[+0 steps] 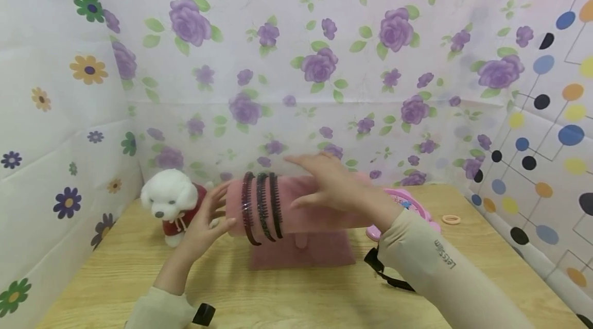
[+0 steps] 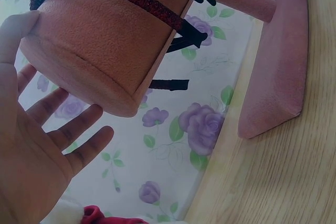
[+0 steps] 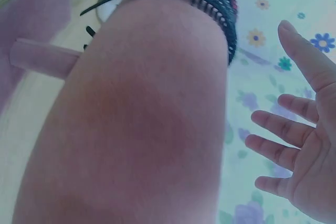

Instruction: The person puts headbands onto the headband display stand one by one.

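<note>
Pink, velvety-looking material covers the roll (image 1: 303,220), which I see in the head view lying sideways above its pink base (image 1: 303,254) on the wooden table (image 1: 259,300). Three dark headbands (image 1: 263,208) sit around its left part, side by side. The person's left hand (image 1: 204,228) is at the roll's left end, fingers apart; the right hand (image 1: 335,185) is spread by the other half. A white toy dog (image 1: 169,197) sits just beyond the left hand, and a wooden-looking ring (image 1: 451,220) lies far to the right.

From the left wrist, the thumb touches the roll's rim near a red glittery headband, with the four fingers fanned out along the end, clamped on nothing; whether every fingertip makes contact, I can't tell.

From the right wrist, the right hand's fingers stand apart beside the roll, with patterned backdrop (image 3: 247,98) showing between them and the pink surface.
</note>
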A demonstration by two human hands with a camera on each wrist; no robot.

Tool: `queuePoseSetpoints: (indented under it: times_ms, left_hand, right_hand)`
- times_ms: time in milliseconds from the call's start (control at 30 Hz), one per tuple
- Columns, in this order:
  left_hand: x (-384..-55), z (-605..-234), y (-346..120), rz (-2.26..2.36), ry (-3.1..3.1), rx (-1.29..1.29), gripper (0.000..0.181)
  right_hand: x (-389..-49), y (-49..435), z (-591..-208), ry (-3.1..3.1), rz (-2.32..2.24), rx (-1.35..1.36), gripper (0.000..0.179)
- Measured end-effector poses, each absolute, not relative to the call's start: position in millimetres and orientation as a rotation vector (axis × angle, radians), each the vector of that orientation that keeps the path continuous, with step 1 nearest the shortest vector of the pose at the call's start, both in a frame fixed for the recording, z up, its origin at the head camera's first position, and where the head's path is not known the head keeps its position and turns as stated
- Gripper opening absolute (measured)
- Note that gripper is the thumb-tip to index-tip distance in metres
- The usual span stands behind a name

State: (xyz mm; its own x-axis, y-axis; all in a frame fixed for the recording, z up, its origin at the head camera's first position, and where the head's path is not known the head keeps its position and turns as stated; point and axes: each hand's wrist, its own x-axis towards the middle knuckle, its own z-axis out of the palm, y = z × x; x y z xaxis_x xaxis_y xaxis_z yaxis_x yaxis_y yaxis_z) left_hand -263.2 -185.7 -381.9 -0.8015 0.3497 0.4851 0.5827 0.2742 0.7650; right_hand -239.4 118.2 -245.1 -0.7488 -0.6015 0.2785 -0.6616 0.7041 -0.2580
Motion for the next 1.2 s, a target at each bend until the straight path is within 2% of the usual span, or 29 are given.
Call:
queuePoseSetpoints:
  times_ms: [333,667,1200]
  left_hand:
    - [-262.3,-383.9,-186.4,-1.558,-2.329,-0.863,0.076]
    - [-265.3,-383.9,-187.8,-1.551,-2.312,-0.899,0.075]
    - [-265.9,-382.5,-189.9,-1.579,-2.317,-0.918,0.075]
  right_hand:
    - [-223.3,142.2,-236.3,-2.654,0.443,1.017,0.076]
    - [-206.3,171.4,-233.9,-2.633,0.470,0.941,0.056]
    - [-194.2,229.4,-262.8,-2.560,0.461,0.827,0.043]
